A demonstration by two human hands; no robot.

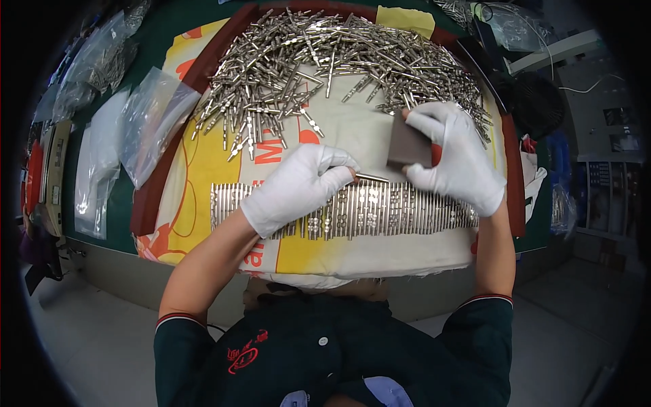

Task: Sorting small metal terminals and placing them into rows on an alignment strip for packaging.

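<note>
My left hand (290, 186), in a white glove with bare fingertips, pinches a slim shiny metal rod (372, 178) by one end. The rod points right, just above the far side of a long row of similar metal rods (369, 210) laid side by side. My right hand (462, 157), gloved the same way, grips a dark brown rectangular block (408, 144), like a sanding block, between thumb and fingers. The block is a little beyond the rod's free end. Farther back, a large loose heap of metal rods (291, 57) spreads in an arc.
A printed cloth (196, 217) lies under the rods, with dark red wooden rails (163, 163) along its sides. Clear plastic bags (156, 125) lie on the green table (125, 230) at left. A black round object (539, 102) stands beyond the right rail.
</note>
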